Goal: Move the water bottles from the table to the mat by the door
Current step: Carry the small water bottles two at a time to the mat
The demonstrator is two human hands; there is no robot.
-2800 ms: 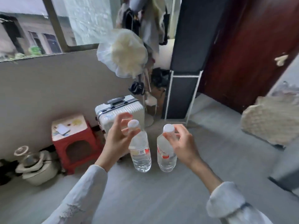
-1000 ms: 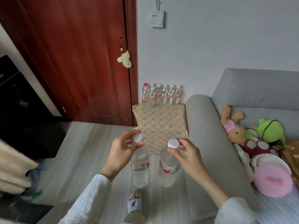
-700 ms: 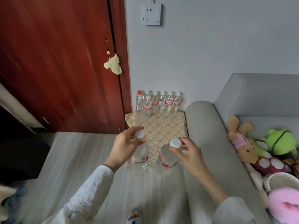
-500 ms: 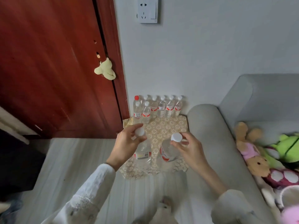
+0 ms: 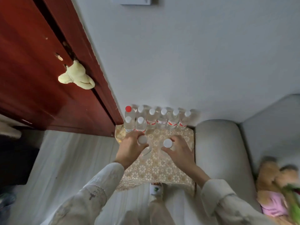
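Grey wall (image 5: 194, 62) and red-brown door (image 5: 40, 70) formed the backdrop, a grey sofa arm (image 5: 217, 151) at the right. Patterned mat (image 5: 155, 169) lay between door and sofa arm. 8 stored bottles (image 5: 162, 120) stood along its far edge. Left hand (image 5: 131, 148) pinched the neck of the left bottle (image 5: 142, 140); right hand (image 5: 180, 151) likewise held the right bottle (image 5: 167, 143). Step judged: lowering both onto the mat. Next move calls for upright placement beside the 2 front bottles, then release. Bottle bases were hidden; contact with the mat could not be told.
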